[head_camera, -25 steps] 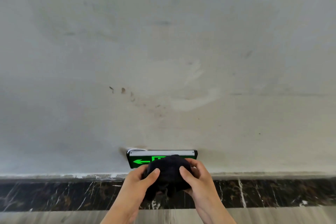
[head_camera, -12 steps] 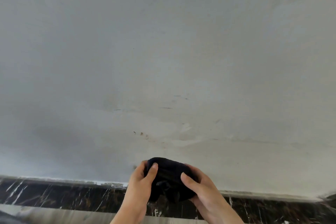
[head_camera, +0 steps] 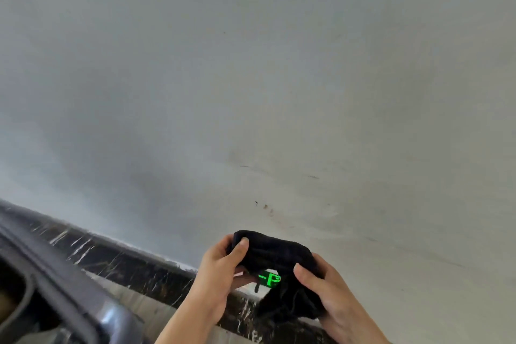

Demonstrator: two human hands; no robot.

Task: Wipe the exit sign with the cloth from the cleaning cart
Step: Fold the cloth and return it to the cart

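Note:
A black cloth (head_camera: 279,255) is bunched between both my hands, low in the view and right of centre. My left hand (head_camera: 220,268) grips its left end with the thumb on top. My right hand (head_camera: 321,285) holds its right end and the part hanging down. Behind the cloth, only a small lit green patch of the exit sign (head_camera: 268,280) shows through the gap between my hands. The rest of the sign is hidden by the cloth and my fingers.
A pale grey wall (head_camera: 251,92) with small brown marks fills most of the view. A dark marble skirting (head_camera: 134,265) runs diagonally below it. The grey edge of a cart (head_camera: 83,296) sits at the bottom left.
The view has tilted and swung left, bringing the cart edge into sight. The cloth has lifted slightly, so a piece of the green sign shows again between my hands.

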